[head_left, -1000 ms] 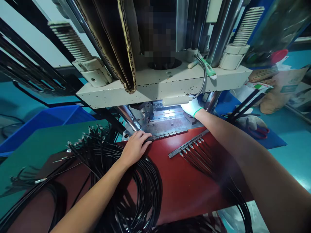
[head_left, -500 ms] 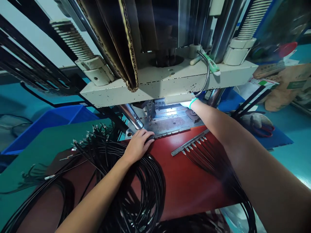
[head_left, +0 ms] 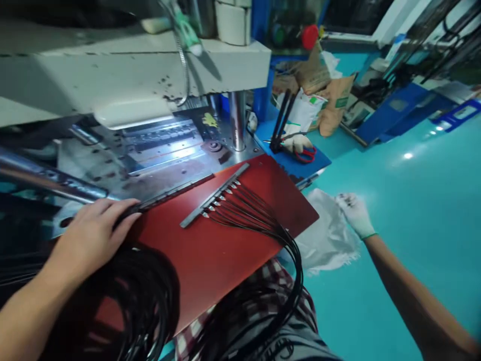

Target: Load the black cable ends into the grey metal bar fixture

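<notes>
At far left, a thick coil of black cables (head_left: 143, 296) lies over the near edge of a red bench (head_left: 225, 245). The bare left hand (head_left: 92, 235) rests palm down above it, its grip spread flat with the fingertips pressing on the near end of a long dark metal strip (head_left: 169, 193) that runs along the back edge of the bench. Behind the strip sits the lit lower plate (head_left: 161, 145) of a press, under a heavy grey-white press head (head_left: 131, 75).

In the middle of the bench lies a second metal bar (head_left: 212, 195), angled, with a row of cable ends fitted into it; their black leads (head_left: 263, 220) fan out and drop off the right edge onto the person's lap.

Further right, beyond the bench and lower down, the right hand (head_left: 355, 213) in a white glove reaches to a crumpled clear plastic bag (head_left: 326, 240) over the teal floor. Its fingers look loosely curled at the bag's edge, though blur leaves it unclear whether they pinch it.

With the head turned right, the left hand lies close to the press opening unwatched, and could stray under the head. The hanging leads could snag on the lap and pull the loaded bar askew.
</notes>
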Tool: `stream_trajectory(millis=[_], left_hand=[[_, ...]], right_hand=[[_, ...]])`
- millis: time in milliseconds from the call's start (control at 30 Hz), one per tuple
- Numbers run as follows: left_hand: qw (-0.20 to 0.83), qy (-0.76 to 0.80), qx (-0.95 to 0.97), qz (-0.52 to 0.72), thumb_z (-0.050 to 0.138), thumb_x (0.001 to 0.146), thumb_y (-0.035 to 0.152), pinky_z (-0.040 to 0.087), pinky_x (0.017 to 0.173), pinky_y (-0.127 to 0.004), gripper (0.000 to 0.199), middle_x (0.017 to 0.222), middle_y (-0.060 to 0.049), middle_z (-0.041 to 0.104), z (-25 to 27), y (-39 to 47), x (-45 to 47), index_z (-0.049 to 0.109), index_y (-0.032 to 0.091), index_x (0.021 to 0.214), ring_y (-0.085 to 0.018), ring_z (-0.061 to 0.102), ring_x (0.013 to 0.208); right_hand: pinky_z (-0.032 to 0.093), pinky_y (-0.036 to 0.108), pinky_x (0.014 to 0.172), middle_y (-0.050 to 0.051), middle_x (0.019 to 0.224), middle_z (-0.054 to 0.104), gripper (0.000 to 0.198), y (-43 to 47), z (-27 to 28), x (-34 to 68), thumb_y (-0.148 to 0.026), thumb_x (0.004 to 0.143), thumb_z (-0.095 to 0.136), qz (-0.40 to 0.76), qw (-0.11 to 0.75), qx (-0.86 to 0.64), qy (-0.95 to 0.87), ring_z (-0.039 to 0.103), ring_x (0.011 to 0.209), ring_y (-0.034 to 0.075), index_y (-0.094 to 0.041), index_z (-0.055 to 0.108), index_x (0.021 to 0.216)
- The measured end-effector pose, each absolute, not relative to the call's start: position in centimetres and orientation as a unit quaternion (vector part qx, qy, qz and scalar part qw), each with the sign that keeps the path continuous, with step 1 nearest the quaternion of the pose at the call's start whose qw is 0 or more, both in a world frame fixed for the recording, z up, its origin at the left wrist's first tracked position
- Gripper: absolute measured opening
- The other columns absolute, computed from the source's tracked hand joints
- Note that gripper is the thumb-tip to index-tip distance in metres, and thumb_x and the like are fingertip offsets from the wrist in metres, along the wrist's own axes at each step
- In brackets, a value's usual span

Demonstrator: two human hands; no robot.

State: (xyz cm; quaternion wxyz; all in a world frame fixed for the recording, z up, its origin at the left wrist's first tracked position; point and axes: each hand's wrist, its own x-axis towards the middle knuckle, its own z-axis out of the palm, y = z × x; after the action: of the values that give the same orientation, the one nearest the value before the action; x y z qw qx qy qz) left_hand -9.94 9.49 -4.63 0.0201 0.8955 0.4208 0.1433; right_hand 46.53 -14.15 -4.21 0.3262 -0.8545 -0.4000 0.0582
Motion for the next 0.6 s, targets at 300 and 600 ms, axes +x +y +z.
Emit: stream_trajectory(millis=[300,600], left_hand=[[-0.032,0.398,0.912,0.093,0.029,0.093,0.045,0.052,0.077,-0.047,0.042,0.101,-0.011,0.060,0.8,6.6,-2.9,0.059,0.019,0.108,-0.031,0.059,0.091],[0.162,0.447,0.874,0.104,0.049,0.092,0.030,0.049,0.086,-0.040,0.019,0.100,-0.012,0.060,-0.5,6.1,7.1,0.058,0.014,0.098,-0.027,0.059,0.096]], right_hand=[[0.047,0.035,0.067,0.006,0.068,0.062,0.026,-19.5,-15.5,52.7,-0.038,0.086,0.052,0.188,0.188,-0.923,-0.278,0.059,0.063,0.019,-0.015,0.064,0.090],[0.043,0.053,0.079,0.016,0.085,0.070,0.021,-17.8,-14.1,52.9,-0.046,0.065,0.064,0.183,0.151,-0.905,-0.352,0.063,0.084,0.041,-0.025,0.066,0.066]])
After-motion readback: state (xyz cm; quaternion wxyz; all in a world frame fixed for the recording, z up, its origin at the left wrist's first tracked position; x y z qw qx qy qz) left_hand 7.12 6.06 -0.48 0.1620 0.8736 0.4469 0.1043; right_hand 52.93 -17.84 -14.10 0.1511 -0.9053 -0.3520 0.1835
